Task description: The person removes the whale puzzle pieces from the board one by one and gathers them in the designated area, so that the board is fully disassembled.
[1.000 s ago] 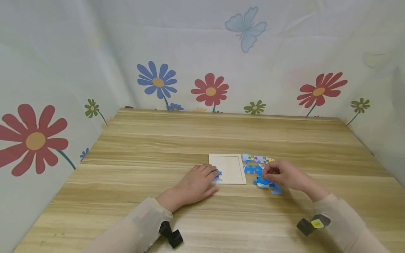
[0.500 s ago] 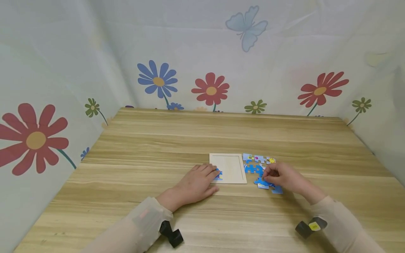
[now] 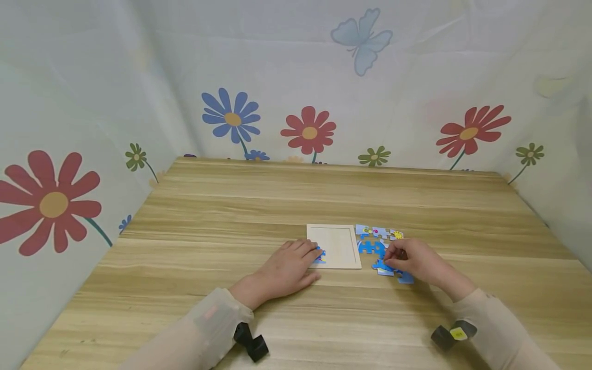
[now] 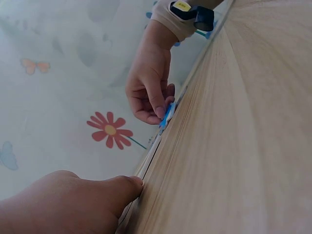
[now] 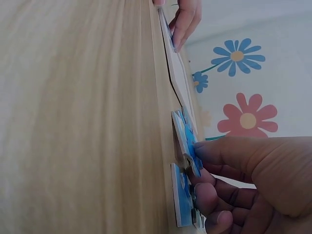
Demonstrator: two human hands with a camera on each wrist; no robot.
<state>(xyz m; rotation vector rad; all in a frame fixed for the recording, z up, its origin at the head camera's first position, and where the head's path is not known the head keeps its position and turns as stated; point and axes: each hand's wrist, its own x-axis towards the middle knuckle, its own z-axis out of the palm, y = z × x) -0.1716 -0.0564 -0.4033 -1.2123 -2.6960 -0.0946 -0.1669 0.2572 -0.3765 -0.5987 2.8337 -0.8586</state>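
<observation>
My right hand (image 3: pixel 413 260) pinches a blue jigsaw puzzle piece (image 5: pixel 181 131) between thumb and fingers. In the right wrist view that piece is tilted, one edge raised a little over the table. Several other blue puzzle pieces (image 3: pixel 368 247) lie around it, right of a square wooden puzzle tray (image 3: pixel 339 244). My left hand (image 3: pixel 287 270) lies palm down, its fingers extended over the tray's left side. Under those fingertips a blue and multicoloured piece (image 3: pixel 320 255) shows in part. The left thumb (image 4: pixel 127 186) is near the tray's edge in the left wrist view.
The wooden table (image 3: pixel 259 200) reaches back to a white curtain (image 3: pixel 411 67) printed with flowers and a butterfly. Black wrist cameras (image 3: pixel 251 343) stick out from both sleeves. A row of pale pieces with a sun (image 3: pixel 396 234) lies behind the blue ones.
My right wrist has shifted slightly left, while the fingers keep their pinch on the puzzle piece. The left hand and tray stay where they were.
</observation>
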